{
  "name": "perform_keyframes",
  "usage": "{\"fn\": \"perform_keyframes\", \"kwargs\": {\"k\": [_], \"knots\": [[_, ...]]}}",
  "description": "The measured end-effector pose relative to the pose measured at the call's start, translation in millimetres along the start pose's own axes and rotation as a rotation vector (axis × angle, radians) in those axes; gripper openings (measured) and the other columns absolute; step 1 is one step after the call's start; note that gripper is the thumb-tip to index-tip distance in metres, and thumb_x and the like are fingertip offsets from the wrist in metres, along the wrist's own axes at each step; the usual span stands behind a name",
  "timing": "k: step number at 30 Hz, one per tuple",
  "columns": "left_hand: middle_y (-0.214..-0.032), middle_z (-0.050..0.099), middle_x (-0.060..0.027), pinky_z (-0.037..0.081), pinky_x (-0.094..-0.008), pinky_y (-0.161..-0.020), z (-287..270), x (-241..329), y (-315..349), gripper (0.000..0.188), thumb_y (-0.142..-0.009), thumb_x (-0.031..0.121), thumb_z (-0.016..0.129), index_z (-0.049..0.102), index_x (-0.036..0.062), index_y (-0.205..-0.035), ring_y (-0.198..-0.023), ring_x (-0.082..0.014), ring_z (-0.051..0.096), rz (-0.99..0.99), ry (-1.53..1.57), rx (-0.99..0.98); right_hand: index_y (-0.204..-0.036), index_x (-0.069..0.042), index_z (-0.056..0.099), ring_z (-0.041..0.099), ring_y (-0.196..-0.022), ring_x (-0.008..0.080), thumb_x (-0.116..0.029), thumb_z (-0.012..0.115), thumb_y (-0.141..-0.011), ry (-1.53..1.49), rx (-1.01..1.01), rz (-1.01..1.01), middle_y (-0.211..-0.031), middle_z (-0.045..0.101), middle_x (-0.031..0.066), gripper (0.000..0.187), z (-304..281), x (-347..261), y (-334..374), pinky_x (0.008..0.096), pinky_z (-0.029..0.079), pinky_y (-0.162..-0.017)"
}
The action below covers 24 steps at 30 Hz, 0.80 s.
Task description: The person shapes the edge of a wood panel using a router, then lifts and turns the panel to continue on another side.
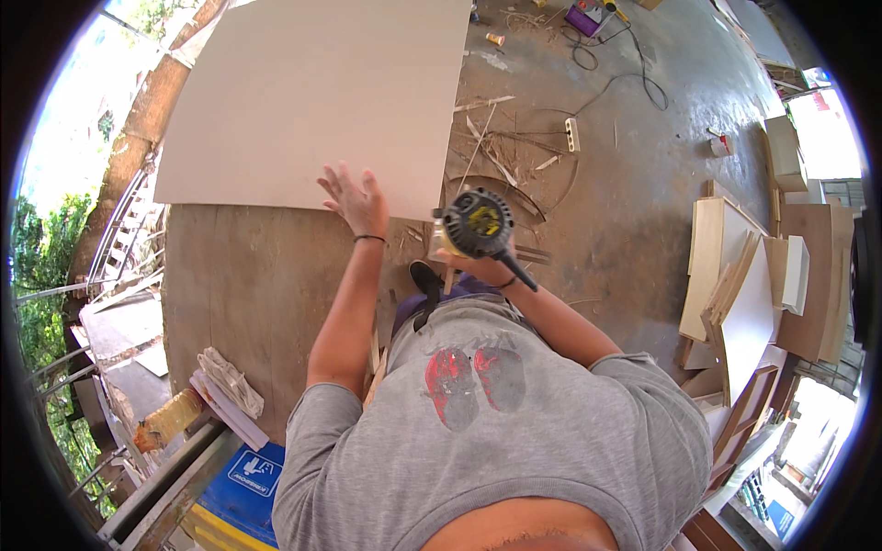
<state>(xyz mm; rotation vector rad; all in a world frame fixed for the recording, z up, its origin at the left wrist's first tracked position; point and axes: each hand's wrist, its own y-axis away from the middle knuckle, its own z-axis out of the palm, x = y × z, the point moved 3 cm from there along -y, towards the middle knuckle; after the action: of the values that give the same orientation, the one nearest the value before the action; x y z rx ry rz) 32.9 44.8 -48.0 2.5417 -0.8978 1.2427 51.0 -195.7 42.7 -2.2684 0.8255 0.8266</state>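
- Pale panel (322, 101) is lying flat on the brown work table (248, 285), on the far side of the person and mostly to the left; its far end is running out of view, so can't confirm the full length.
- Panel's right edge is running near to far; its near edge is running left to right, slightly skewed.
- Left hand (360, 207) is sitting over the near edge, right of that edge's middle, fingers spreading and pointing far, gripping nothing. Can't tell if the palm is pressing or hovering.
- Right hand (482, 264) is wrapping round the power tool (478, 222); the tool's head is hiding most of the fingers, so can't tell the exact grip.
- Key relation: the tool is sitting at the panel's near right corner, just right of the corner as seen from above. Right hand is being the nearer one to the right edge; left hand is covering the near edge.
- Tool is showing its round end upward, so its long axis is looking roughly upright; its black tail is pointing near and right. Can't tell whether the tool is touching the panel.
- Wood offcuts (496, 151) are lying on the floor, far right of the tool.
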Motion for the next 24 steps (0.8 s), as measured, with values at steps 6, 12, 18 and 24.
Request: {"fn": "perform_keyframes", "kwargs": {"k": [6,12,18,24], "knots": [[-0.156,0.017,-0.0169,0.0,-0.0682,-0.108,26.8,76.6,41.6,0.08,-0.083,0.051,0.056,0.034,0.0054,-0.144,-0.146,-0.0348,0.007,0.283,-0.437,-0.34,-0.103,-0.006,0.065,0.064,-0.084,0.0136,-0.024,0.084,-0.069,-0.286,0.342,0.323,-0.094,0.068,0.003,0.043,-59.1,72.8,22.5,0.0308,0.052,-0.078],[-0.155,0.022,-0.0153,0.005,-0.0678,-0.109,24.4,65.6,56.0,0.076,-0.08,0.044,0.058,0.036,0.0076,-0.144,-0.145,-0.0342,0.012,0.458,-0.537,-0.419,-0.109,-0.002,0.061,0.064,-0.087,0.0137,-0.009,0.083,-0.067,-0.312,0.679,0.308,-0.099,0.066,0.0035,0.047,-117.6,105.4,32.8,0.0291,0.051,-0.08],[-0.154,0.025,-0.0144,0.005,-0.0619,-0.112,-36.2,5.0,85.8,0.069,-0.082,0.043,0.058,0.043,0.0081,-0.14,-0.145,-0.0307,0.014,0.512,-0.514,-0.457,-0.109,0.001,0.059,0.065,-0.088,0.0157,-0.008,0.083,-0.066,-0.345,0.778,0.357,-0.1,0.065,0.006,0.05,-120.2,114.2,36.9,0.0291,0.052,-0.081],[-0.154,0.026,-0.0095,0.003,-0.0563,-0.114,-103.5,-55.2,96.5,0.067,-0.08,0.042,0.061,0.046,0.0116,-0.139,-0.145,-0.0261,0.016,0.602,-0.547,-0.513,-0.11,0.001,0.059,0.064,-0.09,0.0162,-0.007,0.082,-0.066,-0.365,0.813,0.344,-0.102,0.065,0.0068,0.051,-124.0,123.8,40.9,0.0293,0.052,-0.081]]}}
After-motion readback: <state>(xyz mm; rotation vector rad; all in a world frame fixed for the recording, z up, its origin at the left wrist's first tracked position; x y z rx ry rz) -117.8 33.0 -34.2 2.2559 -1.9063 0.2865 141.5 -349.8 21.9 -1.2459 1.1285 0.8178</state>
